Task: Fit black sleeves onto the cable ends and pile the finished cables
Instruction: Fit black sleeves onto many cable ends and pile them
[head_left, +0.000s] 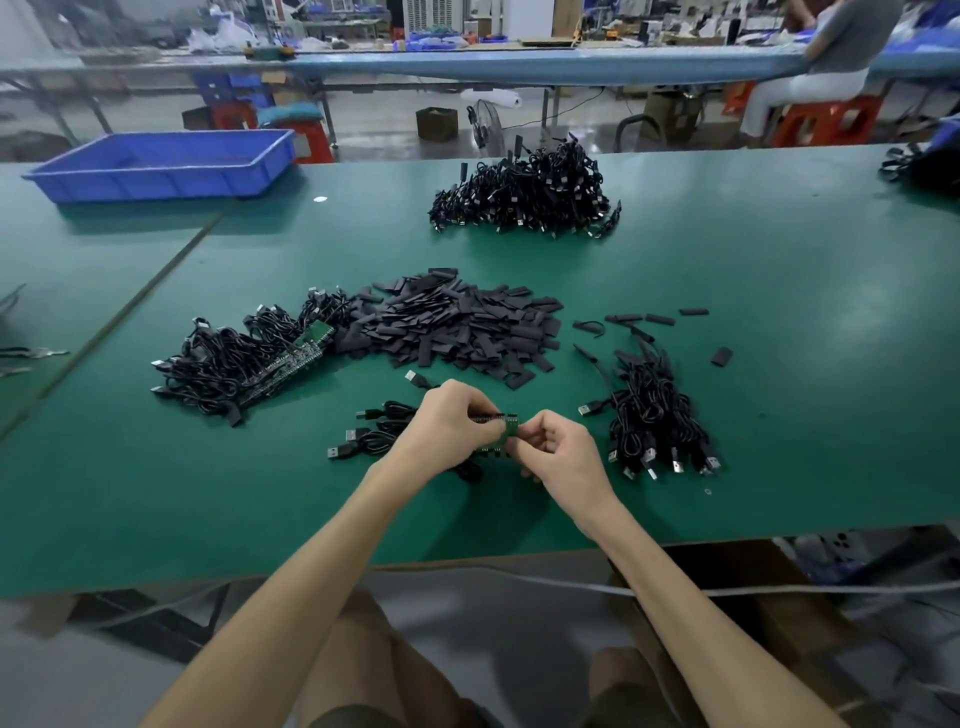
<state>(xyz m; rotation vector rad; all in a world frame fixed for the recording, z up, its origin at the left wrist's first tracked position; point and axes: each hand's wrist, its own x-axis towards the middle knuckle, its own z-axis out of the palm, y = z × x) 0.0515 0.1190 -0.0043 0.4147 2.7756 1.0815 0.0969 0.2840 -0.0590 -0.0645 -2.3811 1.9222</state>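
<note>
**Sleeving job under way at the green bench**

A worker is sitting at the near edge of the table (779, 291), pinching a small green board end (511, 423) between both hands. The left hand (447, 428) is curling its fingers round one side, and the right hand (556, 452) is nipping the other with thumb and forefinger. Whether a sleeve is on it yet cannot be told. Loose cables (379, 434) are trailing beneath the left wrist. The heap of black sleeves (457, 327) is lying mid-table just beyond the hands, with bare cables (234, 369) to its left and a sleeved bundle (654, 421) beside the right hand. The likely risks are that the trailing leads tangle and drag their neighbours along when one is lifted, or that a skewed sleeve snags on the board's edge.
</note>
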